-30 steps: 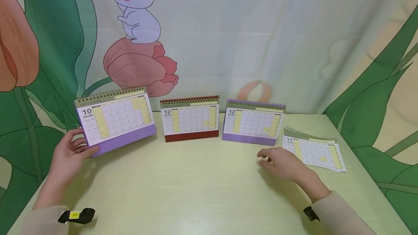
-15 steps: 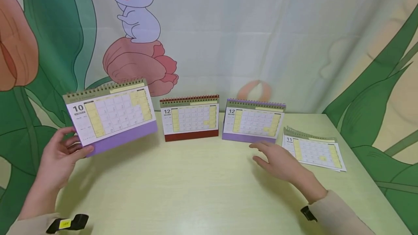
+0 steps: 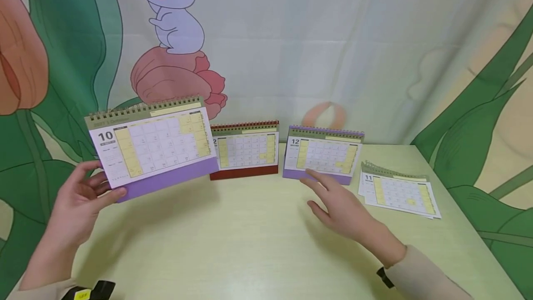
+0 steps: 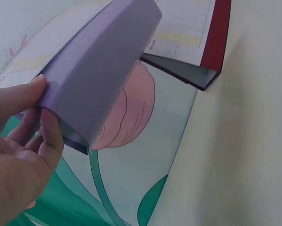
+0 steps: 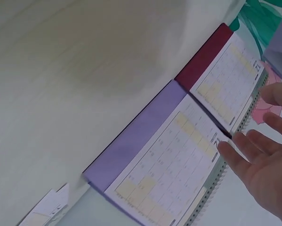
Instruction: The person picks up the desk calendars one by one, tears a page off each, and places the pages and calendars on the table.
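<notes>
My left hand grips the lower left corner of a purple spiral desk calendar, thumb on the front of its base and fingers behind. This calendar shows page 10, is tilted with its right end higher, and is raised off the table, as its purple underside shows in the left wrist view. My right hand holds nothing; its fingers are spread and loosely bent, in front of a second purple desk calendar turned to page 12. A red desk calendar, also at 12, stands between, its left edge hidden behind the held one.
Loose calendar pages, the top one marked 11, lie on the table at the right. A curtain printed with a rabbit and flowers hangs right behind the table's back edge.
The held calendar has risen, then shifted right to overlap the red calendar. My right hand has moved left, its fingers spreading out more.
</notes>
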A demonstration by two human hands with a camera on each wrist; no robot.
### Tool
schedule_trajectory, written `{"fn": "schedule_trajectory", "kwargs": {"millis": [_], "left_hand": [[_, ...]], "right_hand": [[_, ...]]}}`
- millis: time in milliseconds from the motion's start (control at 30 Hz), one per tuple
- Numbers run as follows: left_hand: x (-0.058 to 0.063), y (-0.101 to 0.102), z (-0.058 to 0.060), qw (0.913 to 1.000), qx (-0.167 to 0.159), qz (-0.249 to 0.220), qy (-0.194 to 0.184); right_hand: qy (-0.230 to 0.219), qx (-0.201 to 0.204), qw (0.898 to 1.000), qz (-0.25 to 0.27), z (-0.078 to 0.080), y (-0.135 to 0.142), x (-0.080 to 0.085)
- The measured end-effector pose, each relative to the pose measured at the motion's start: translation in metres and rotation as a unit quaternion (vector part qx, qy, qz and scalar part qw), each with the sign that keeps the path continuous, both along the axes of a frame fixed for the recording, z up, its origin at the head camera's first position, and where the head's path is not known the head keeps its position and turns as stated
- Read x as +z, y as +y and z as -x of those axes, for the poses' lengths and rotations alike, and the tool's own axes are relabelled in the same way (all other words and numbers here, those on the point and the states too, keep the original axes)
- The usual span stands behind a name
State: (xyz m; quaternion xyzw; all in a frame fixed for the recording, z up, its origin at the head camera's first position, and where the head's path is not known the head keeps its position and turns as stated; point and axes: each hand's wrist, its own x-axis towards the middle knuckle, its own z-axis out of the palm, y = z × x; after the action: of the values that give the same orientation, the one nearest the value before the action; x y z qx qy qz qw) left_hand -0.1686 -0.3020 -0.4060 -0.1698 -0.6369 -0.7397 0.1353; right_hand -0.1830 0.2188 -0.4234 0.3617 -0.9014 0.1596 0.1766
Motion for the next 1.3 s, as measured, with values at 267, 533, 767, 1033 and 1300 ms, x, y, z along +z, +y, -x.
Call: {"fn": "schedule_trajectory", "kwargs": {"millis": [267,533,767,1033,1300], "left_hand": [[0.004,0.025,-0.004,0.9988,-0.032,0.035,-0.013],[0.004,0.053,-0.004,0.994,-0.066,0.08,-0.033],[-0.006,0.079,-0.003,0.9918,-0.071,0.094,-0.048],[-0.017,0.106,-0.002,0.9913,-0.091,0.083,-0.048],[-0.027,0.132,0.0,0.9893,-0.101,0.081,-0.068]], "right_hand": [[0.062,0.046,0.997,0.015,0.002,-0.022,0.002],[0.11,0.075,0.991,0.013,0.003,-0.041,0.008],[0.149,0.101,0.984,0.007,0.005,-0.056,0.011],[0.186,0.117,0.975,-0.003,0.005,-0.072,0.019],[0.197,0.117,0.972,-0.045,0.007,-0.084,0.02]]}}
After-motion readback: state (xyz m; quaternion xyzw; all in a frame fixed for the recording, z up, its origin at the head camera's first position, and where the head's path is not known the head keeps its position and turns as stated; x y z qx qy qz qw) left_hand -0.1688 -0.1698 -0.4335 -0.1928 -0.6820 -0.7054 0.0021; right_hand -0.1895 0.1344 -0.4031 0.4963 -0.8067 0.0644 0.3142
